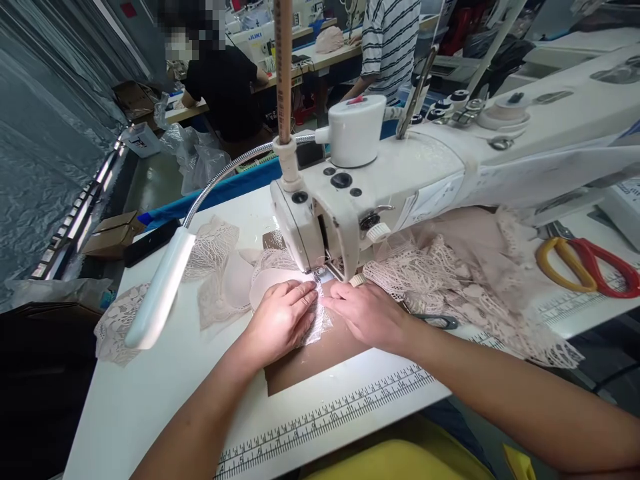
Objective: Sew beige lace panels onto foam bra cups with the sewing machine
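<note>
Under the needle area of a white sewing machine [300, 230] lies a piece of pale lace fabric [316, 327], brightly lit. My left hand [283, 320] rests flat on its left side, fingers stretched toward the presser foot. From the right, my right hand [370, 315] has its fingers bent together at the lace's edge; the exact grip is partly hidden. A smooth beige bra cup [263, 283] joined to lace spreads out left of my left hand. Both hands are over a brown plate [300, 370] on the white table.
A lamp [163, 287] on a bendable neck hangs at the left. More beige lace [450, 273] is heaped at the right, with grey-handled snips [440, 321] and red-and-yellow scissors [590, 267]. A printed ruler [320, 423] runs along the front edge. Two people work behind.
</note>
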{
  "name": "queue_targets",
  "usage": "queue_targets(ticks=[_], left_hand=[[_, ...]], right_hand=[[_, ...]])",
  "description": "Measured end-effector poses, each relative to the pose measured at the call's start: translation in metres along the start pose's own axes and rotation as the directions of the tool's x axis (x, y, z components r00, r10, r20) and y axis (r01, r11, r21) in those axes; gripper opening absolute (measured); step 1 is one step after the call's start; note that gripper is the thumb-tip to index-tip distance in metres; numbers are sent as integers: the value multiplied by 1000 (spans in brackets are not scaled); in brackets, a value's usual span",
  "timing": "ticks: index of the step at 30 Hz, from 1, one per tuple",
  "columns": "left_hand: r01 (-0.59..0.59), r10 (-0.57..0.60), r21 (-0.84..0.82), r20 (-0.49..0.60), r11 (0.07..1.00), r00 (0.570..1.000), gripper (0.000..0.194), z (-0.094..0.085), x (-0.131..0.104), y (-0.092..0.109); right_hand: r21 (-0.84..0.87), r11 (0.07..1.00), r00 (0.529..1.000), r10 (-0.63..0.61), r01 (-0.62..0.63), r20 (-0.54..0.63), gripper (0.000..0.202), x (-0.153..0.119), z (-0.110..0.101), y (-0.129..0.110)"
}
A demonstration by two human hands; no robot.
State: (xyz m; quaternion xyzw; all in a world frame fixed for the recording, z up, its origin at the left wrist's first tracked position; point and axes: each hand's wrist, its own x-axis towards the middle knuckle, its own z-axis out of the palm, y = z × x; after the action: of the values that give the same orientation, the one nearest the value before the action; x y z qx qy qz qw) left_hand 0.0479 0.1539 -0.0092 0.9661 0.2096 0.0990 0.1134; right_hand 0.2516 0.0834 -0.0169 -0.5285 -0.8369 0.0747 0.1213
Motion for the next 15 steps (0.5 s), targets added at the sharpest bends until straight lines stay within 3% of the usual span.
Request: queue_targets(ticks=[15], left_hand=[[63,-65,90,20,994,998,40,-1,7,8]], right_hand=[[-51,998,1000,20,-21,-15,27,2,2,-1]])
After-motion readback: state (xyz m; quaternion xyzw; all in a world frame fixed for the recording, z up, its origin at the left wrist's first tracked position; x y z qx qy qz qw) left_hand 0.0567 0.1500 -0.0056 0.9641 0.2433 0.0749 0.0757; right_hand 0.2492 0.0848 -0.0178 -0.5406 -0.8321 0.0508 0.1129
